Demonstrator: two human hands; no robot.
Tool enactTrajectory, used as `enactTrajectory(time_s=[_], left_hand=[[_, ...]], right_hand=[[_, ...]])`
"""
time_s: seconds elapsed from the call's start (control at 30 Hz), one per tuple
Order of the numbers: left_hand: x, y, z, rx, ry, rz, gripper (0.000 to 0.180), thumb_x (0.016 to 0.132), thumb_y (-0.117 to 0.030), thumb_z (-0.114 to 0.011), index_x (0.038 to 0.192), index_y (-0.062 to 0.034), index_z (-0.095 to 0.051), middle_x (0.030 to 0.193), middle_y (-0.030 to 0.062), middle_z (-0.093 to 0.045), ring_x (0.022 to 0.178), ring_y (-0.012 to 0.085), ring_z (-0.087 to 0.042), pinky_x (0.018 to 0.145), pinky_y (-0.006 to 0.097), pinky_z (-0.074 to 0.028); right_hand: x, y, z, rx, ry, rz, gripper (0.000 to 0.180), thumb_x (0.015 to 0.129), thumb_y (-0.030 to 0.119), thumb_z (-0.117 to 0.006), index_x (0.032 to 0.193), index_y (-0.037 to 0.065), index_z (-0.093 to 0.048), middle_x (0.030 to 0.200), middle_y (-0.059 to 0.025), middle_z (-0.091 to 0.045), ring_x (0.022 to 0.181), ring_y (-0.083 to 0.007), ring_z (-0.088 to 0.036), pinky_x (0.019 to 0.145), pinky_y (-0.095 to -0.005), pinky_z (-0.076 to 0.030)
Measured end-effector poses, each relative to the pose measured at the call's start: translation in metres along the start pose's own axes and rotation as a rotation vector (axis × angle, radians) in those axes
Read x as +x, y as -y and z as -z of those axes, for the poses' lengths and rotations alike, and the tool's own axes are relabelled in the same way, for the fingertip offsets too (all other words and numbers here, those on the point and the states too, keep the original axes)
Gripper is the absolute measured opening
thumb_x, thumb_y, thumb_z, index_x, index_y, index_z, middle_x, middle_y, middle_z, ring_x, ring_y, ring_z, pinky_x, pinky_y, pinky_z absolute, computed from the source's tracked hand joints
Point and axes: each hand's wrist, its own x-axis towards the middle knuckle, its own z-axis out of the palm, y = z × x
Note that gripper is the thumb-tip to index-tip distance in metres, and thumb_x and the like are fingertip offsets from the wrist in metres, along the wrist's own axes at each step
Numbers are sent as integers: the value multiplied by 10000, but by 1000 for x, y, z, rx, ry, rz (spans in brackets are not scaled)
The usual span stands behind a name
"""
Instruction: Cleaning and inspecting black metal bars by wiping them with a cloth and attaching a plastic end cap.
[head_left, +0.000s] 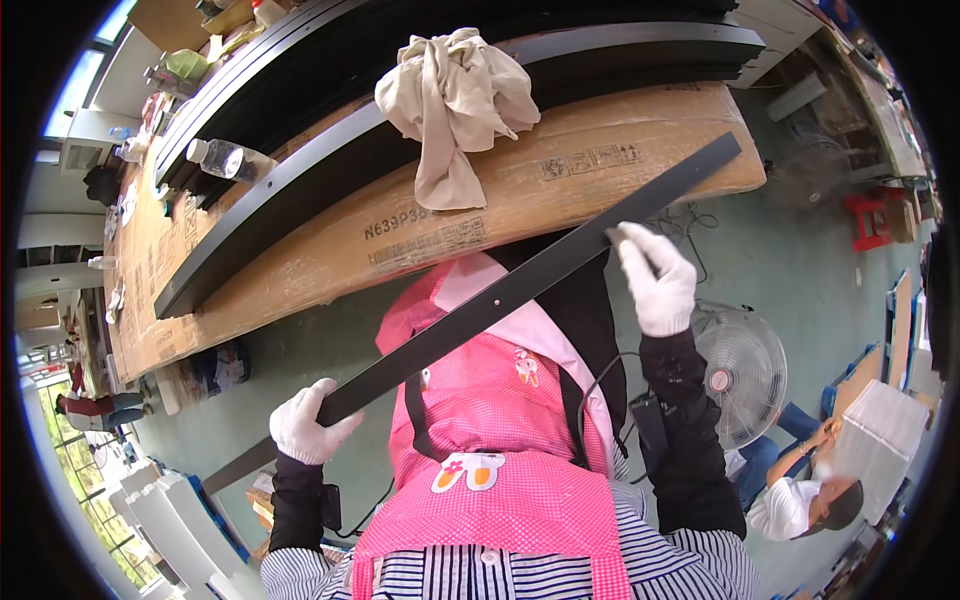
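Two gloved hands, left hand [303, 424] and right hand [655, 280], grip black strip [530, 283].

A long brown cardboard carton [600, 175] lies flat across the surface ahead of me, its side bearing dark printed marks and a row of small square handling symbols [590, 160]. A second flat carton [150, 290] stretches away at my left.
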Motion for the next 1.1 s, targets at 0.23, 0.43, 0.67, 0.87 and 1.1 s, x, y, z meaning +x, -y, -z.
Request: enactTrajectory(time_s=[0.23, 0.43, 0.67, 0.87, 1.1], left_hand=[[2, 1, -3, -10, 32, 16, 477, 619, -333, -928, 1001, -123, -735, 817, 72, -736, 716, 276, -727, 660, 369, -581], [-8, 5, -3, -33, 65, 96, 504, 592, -255, -914, 1041, -98, -744, 867, 118, -753, 771, 309, -749, 713, 384, -599], [10, -23, 0, 8, 60, 63, 470, 670, -359, -909, 1043, -140, -724, 813, 44, -734, 726, 262, -727, 652, 379, -569], [8, -27, 7, 23, 57, 55, 446, 693, -370, -900, 1033, -144, -721, 814, 26, -741, 713, 245, -727, 642, 369, -567], [11, -30, 4, 23, 35, 35, 444, 700, -390, -899, 1028, -146, -725, 813, 22, -741, 706, 238, -726, 634, 366, -566]], right_hand=[[-57, 27, -49, -153, 519, 434, 192, 932, 93, -709, 1111, 98, -779, 823, -89, -647, 740, -250, -660, 667, -356, -536], [-40, 29, -46, -91, 301, 222, 231, 898, 75, -736, 1121, 116, -781, 846, -84, -679, 698, -269, -660, 650, -358, -543], [-52, 29, -61, -231, 231, 301, 253, 863, 99, -793, 1114, 119, -773, 790, -64, -636, 642, -265, -659, 579, -362, -521], [-50, 39, -63, -228, 191, 282, 216, 884, 75, -774, 1099, 105, -777, 769, -66, -623, 623, -252, -649, 569, -356, -519], [-55, 44, -63, -206, 191, 212, 237, 903, 63, -758, 1138, 87, -779, 821, -86, -668, 676, -239, -685, 617, -340, -536]])
